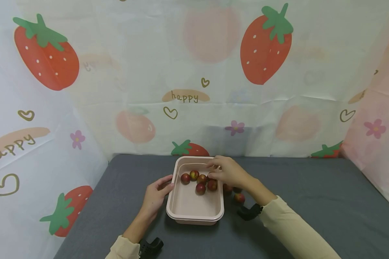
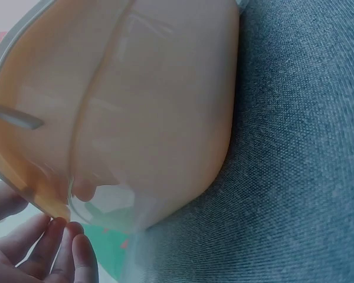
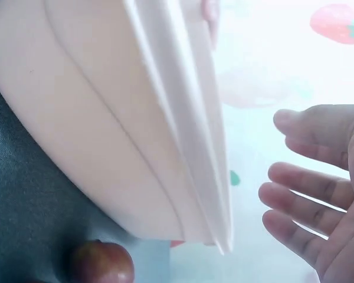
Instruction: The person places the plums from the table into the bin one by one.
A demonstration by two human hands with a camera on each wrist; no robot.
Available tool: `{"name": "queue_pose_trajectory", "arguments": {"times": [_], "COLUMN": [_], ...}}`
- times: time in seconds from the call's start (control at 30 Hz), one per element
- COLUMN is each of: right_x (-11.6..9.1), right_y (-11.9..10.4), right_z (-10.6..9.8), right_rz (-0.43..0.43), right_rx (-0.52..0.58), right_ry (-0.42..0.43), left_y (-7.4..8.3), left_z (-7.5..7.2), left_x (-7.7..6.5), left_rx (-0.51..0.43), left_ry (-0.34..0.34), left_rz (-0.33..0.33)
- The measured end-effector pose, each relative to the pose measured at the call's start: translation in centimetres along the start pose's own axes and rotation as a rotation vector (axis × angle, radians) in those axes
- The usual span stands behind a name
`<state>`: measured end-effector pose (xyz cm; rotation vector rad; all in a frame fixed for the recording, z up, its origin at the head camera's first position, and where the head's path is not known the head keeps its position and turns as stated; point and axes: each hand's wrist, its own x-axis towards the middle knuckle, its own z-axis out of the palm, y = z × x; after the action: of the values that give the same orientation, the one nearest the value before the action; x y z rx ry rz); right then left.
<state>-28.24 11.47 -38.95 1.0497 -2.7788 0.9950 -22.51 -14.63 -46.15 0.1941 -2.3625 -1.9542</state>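
A pale pink plastic box (image 1: 194, 212) stands on the grey cloth, several small red-and-yellow apples (image 1: 200, 189) gathered in its far half. At its left rim is my left hand (image 1: 153, 198), its fingertips touching the edge; in the left wrist view those fingers (image 2: 53, 242) lie lightly bent against the outer wall. My right hand (image 1: 228, 171) reaches over the far right rim, above an apple that it partly hides. Its fingers (image 3: 295, 200) appear spread in the right wrist view, with nothing between them.
Beside the box's right wall, more apples (image 1: 239, 198) lie on the grey cloth (image 1: 295, 190), partly covered by my right forearm. A white curtain (image 1: 142, 72) printed with strawberries hangs behind the table's far edge.
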Motion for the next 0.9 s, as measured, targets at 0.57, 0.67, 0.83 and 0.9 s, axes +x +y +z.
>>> {"name": "queue_pose_trajectory", "arguments": {"times": [0.57, 0.67, 0.83, 0.9], "right_x": [-4.5, -5.0, -5.7, -5.9], "right_y": [3.3, 4.1, 5.2, 5.6], "right_z": [-1.4, -1.3, -1.0, -0.8], "right_rz": [0.02, 0.038, 0.039, 0.045], "right_rx": [0.065, 0.093, 0.145, 0.166], "right_ry": [0.166, 0.167, 0.197, 0.213], "left_y": [-0.1, -0.2, -0.3, -0.3], "left_z": [0.0, 0.0, 0.1, 0.1], "left_x": [0.1, 0.1, 0.3, 0.3], "left_rx": [-0.006, -0.009, -0.007, -0.005], "left_ry": [-0.003, -0.003, 0.002, 0.004], "left_rz": [0.007, 0.008, 0.007, 0.003]}}
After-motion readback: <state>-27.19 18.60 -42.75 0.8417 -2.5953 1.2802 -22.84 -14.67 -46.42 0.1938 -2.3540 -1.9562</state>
